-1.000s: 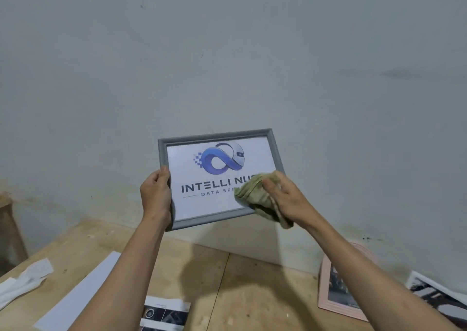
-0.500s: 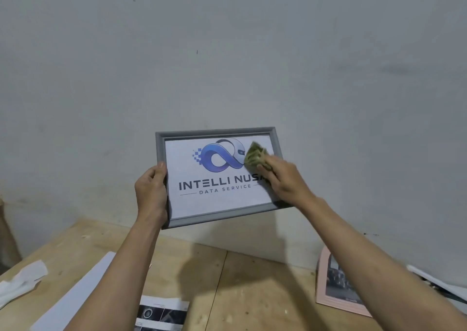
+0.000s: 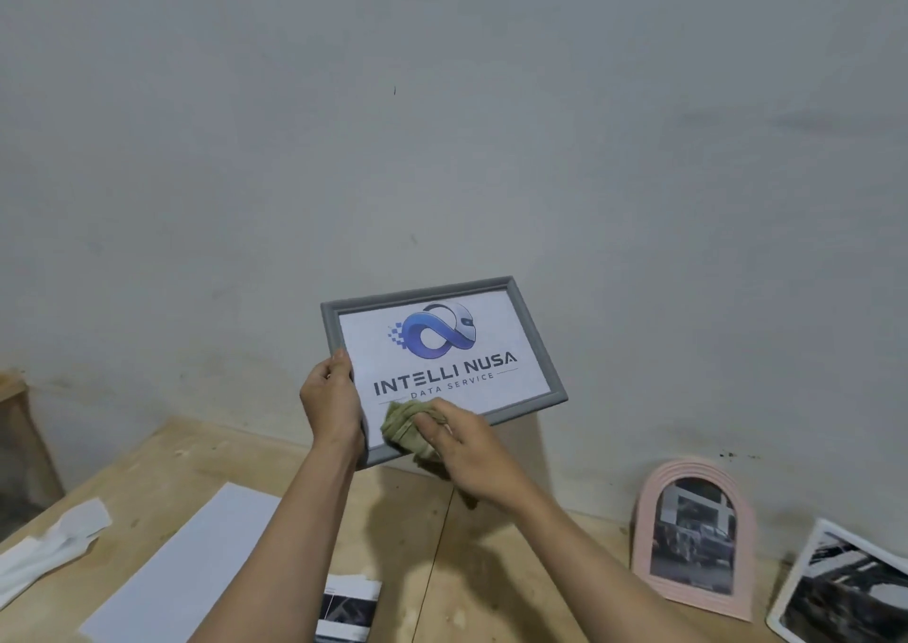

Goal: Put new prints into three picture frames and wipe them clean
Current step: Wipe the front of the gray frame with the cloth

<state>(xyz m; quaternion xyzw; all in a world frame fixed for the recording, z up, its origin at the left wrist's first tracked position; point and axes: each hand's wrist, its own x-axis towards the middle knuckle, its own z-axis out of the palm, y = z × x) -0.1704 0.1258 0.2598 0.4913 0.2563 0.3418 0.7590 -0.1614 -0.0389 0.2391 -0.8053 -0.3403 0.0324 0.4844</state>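
The left hand (image 3: 330,404) pinches the gray picture frame (image 3: 442,367) by its side, up in the air over the desk (image 3: 403,544). The right hand (image 3: 471,451) presses a soft cloth (image 3: 405,429) on the glass. It looks light, stiff and easy to break.

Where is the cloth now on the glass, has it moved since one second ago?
Yes. The cloth went from the frame's right side up toward the logo, then to the lower left corner, near the left hand.

Workshop: raw plywood bench (image 3: 236,465) against scuffed bare wall (image 3: 442,126).
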